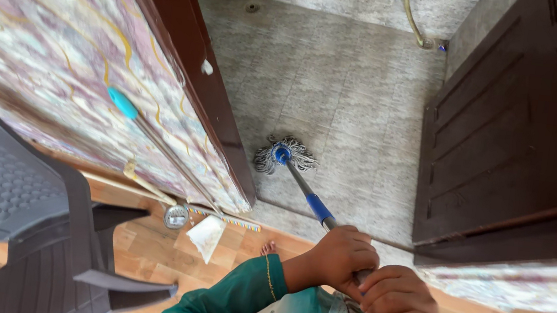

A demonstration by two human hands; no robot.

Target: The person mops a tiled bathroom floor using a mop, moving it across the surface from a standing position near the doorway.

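Observation:
I hold a string mop by its metal and blue handle (318,208) with both hands. My left hand (340,256) grips the shaft higher toward the head, and my right hand (399,305) closes round the blue end grip near my body. The grey string mop head (284,154) rests on the grey tiled floor (344,93) just past the doorway, close to the dark wooden door frame (197,67). My teal sleeves and one bare toe show at the bottom.
An open dark brown door (525,132) stands on the right. A patterned wall (41,53) is on the left, with another teal-tipped handle (122,103) leaning on it. A dark plastic chair (6,207) stands at bottom left. A small round object and a white scrap lie on the wood-look floor (203,236).

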